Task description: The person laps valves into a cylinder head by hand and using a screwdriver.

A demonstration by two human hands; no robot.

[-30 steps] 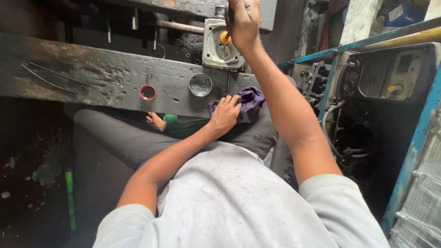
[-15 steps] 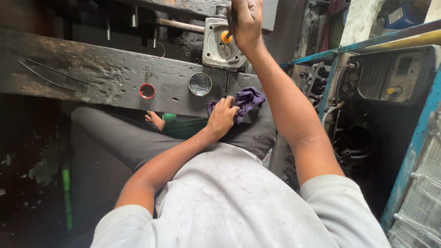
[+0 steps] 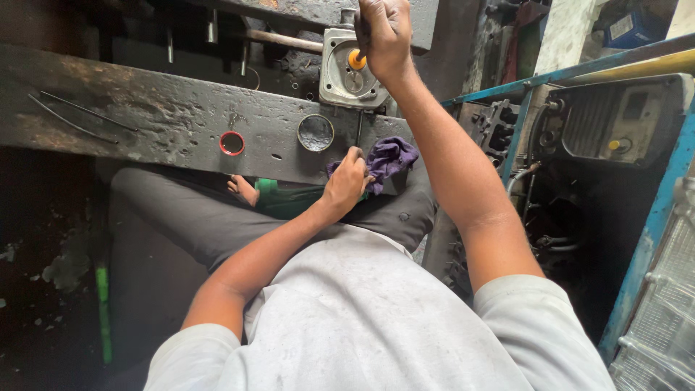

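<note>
— Biggest thing in view?
— Dark, greasy steel beam (image 3: 145, 116) across the upper left and centre of the frame, scuffed and stained, with two thin wires lying at its far left end.
— And to the right?
— Blue-painted frame rail (image 3: 655, 217) running down the right edge, with a grey machine housing (image 3: 615, 119) behind it at upper right.
— Next in size?
— Square grey metal casting (image 3: 344, 72) at top centre, resting just beyond the beam's far edge. Beside it, toward the upper left, a bare metal rod (image 3: 282, 40).
— Right hand?
— Right hand (image 3: 384, 32) at top centre, directly over the casting, fingers wrapped tight round an orange-handled tool (image 3: 357, 59); only a bit of the orange shows under the fist. Tip hidden against the casting.
— Left hand?
— Left hand (image 3: 347, 181) at centre frame, at the beam's near edge, fingers pinched closed on a purple rag (image 3: 387, 159) that spills to the right of the knuckles.
— Smaller bits on the beam?
— Round grey metal disc (image 3: 316, 132) just left of the rag, and farther left a small red ring (image 3: 232, 143), well apart from both hands.
</note>
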